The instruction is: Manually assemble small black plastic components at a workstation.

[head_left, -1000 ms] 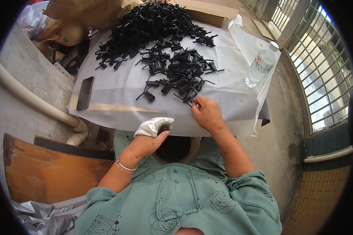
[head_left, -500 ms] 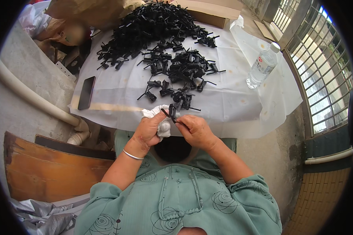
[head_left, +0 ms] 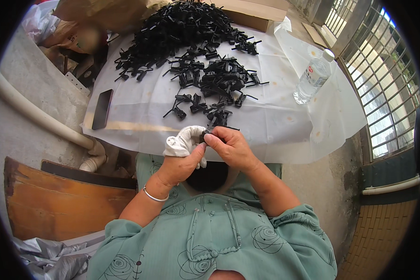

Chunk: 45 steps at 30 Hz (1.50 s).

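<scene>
My left hand (head_left: 178, 169) is closed around a crumpled white cloth (head_left: 176, 144) at the near edge of the table. A small black plastic part (head_left: 204, 135) shows between the cloth and the fingers of my right hand (head_left: 234, 151), which pinch it. Most of that part is hidden by the cloth and fingers, so its exact kind is unclear. Just beyond my hands lie several loose black plastic parts (head_left: 218, 116) with thin stick-like arms, and farther back they rise into a large pile (head_left: 182, 30).
White plastic sheeting (head_left: 275, 112) covers the table. A dark phone (head_left: 102, 109) lies at its left edge, and a clear water bottle (head_left: 311, 79) stands at the right. An open cardboard box (head_left: 247, 19) sits at the back. Barred windows (head_left: 382, 79) line the right side.
The black part, whose arms stuck out between my hands, is now mostly covered. My hands have come together, and the white cloth has moved up around the part.
</scene>
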Available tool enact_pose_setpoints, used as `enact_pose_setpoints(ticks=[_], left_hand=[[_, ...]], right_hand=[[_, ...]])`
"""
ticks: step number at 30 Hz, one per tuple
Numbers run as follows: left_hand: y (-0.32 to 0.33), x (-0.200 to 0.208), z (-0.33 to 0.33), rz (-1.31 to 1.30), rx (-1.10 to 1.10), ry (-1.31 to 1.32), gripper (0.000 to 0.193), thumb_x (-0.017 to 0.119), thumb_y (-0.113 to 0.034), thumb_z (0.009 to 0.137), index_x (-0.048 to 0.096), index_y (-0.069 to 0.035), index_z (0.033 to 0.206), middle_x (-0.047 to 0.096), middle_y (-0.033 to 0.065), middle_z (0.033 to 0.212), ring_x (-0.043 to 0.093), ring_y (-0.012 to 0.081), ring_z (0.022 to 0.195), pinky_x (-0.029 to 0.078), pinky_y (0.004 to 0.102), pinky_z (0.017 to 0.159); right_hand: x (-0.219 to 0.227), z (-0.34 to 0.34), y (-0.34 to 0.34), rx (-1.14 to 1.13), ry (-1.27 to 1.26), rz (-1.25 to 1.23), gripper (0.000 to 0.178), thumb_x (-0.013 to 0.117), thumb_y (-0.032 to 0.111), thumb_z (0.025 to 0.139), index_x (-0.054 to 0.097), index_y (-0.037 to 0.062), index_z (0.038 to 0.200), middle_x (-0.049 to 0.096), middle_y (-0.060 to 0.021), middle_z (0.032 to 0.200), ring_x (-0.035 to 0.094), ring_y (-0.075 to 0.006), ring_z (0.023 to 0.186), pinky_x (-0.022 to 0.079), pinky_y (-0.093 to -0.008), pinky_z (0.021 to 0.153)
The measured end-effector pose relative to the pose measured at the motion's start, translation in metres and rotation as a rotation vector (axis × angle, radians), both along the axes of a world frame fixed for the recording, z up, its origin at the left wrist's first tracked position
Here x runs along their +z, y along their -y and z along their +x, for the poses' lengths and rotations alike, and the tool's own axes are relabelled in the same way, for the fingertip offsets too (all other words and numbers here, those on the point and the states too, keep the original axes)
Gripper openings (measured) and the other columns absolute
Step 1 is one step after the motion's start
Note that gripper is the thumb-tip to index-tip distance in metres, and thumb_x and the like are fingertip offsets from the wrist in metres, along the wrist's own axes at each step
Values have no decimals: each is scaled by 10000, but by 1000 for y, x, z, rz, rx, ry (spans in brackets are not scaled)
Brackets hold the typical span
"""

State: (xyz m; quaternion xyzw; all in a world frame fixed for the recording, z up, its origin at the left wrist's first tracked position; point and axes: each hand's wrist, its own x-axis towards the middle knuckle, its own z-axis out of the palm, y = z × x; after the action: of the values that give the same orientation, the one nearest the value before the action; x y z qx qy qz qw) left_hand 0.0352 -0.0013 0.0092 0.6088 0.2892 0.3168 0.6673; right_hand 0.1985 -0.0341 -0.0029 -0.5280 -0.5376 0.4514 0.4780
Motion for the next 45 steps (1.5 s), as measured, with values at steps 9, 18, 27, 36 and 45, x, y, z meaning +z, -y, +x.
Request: enact_pose_setpoints(ticks=[9,18,27,36,45], left_hand=[[10,7,5,497,215,-248,257,542,-12,817,533,28,1070,594,69,876,594,113,705,490,249,613],[9,-14,-1,591,233,-158,296,529,-4,840,464,-1,1129,552,79,930,532,129,763,454,238,689],[2,2,-6,-78,120,7,268,366,-57,910,403,-43,1174,523,35,839,414,47,528,372,184,474],[7,3,-7,-178,-60,71,274,388,-55,856,402,-33,1129,487,16,780,341,40,513,308,190,463],[11,-5,0,612,69,-291,259,424,-35,821,440,-3,1077,489,100,948,494,202,852,416,273,773]], right_hand=[[-2,-11,9,41,145,188,240,483,155,912,503,-8,737,452,-54,581,381,-98,562,385,-268,528],[-9,-16,12,56,-42,111,210,513,163,901,534,0,769,499,-30,613,415,-90,578,393,-259,534],[-2,6,12,15,298,380,137,644,132,786,605,16,848,552,-95,639,500,-187,542,415,-292,515],[8,-3,12,64,154,191,164,577,140,850,546,-6,780,555,-103,657,497,-202,538,408,-305,512],[-5,-17,15,93,189,206,226,495,153,878,523,-18,734,535,-196,654,491,-362,577,411,-379,553]])
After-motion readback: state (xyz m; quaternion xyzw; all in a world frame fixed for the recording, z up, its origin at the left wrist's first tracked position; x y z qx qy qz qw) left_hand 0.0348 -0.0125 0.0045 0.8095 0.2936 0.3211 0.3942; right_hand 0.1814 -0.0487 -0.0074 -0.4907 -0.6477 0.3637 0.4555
